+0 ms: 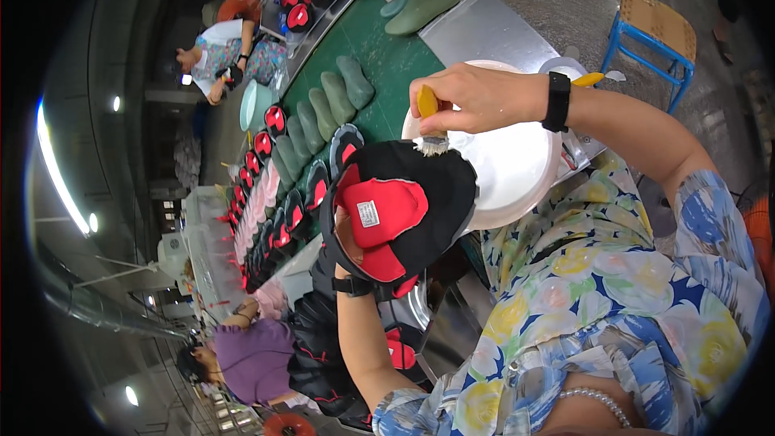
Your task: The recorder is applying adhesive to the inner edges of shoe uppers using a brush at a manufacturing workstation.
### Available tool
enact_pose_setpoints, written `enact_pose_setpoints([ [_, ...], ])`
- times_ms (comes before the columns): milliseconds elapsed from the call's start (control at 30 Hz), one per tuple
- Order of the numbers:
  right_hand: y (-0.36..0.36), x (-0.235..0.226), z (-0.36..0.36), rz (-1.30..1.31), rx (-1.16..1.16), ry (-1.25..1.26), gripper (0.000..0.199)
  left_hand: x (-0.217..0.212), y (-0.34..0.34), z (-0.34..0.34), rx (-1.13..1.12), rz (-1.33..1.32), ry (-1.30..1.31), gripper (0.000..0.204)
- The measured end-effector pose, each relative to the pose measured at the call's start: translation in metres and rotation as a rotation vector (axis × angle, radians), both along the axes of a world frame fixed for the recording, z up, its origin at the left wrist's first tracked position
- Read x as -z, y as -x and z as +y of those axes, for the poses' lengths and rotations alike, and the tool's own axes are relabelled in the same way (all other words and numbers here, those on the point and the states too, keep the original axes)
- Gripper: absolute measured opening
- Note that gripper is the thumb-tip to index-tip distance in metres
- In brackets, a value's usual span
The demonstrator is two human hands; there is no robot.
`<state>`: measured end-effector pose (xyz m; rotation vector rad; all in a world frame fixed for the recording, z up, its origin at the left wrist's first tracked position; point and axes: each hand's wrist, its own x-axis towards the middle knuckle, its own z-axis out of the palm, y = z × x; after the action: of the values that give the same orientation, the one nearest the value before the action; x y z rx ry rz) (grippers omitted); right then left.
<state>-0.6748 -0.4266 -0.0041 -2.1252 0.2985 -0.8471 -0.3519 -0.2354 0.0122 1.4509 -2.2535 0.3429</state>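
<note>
My right hand (478, 97) grips a paintbrush (428, 102) by its yellow handle, its pale bristles pointing down at the upper edge of a black and red shoe upper (440, 194). My left hand (345, 232) is mostly hidden inside that shoe upper and holds it up, with the red lining and a white label facing me. Just behind the brush stands a wide white basin (553, 163) of white liquid. The bristles look whitish and seem to touch the black fabric.
Green shoe lasts (340, 94) and more black and red uppers line a green conveyor belt (387, 56). Two larger lasts (423, 6) lie near its metal edge. A blue-legged stool (655, 28) stands far right. Co-workers (250, 351) sit along the left.
</note>
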Motion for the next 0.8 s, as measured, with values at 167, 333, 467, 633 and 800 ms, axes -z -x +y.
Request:
enact_pose_setpoints([
  [167,0.014,0.012,-0.002,0.009,0.263,-0.058,0.035,0.001,0.030,-0.008,0.095,-0.060,-0.084,0.048],
  [333,0.006,0.031,0.011,-0.083,0.495,-0.264,0.041,0.006,0.054,-0.032,0.153,-0.101,-0.180,0.048],
  [467,-0.007,0.040,0.024,-0.172,0.470,-0.467,0.041,0.009,0.067,-0.039,0.183,-0.132,-0.257,0.048],
  [633,-0.011,0.046,0.046,-0.226,0.388,-0.710,0.039,0.000,0.060,-0.068,0.236,-0.155,-0.347,0.048],
  [800,-0.010,0.045,0.061,-0.233,0.282,-0.833,0.039,-0.010,0.058,-0.065,0.283,-0.177,-0.430,0.048],
])
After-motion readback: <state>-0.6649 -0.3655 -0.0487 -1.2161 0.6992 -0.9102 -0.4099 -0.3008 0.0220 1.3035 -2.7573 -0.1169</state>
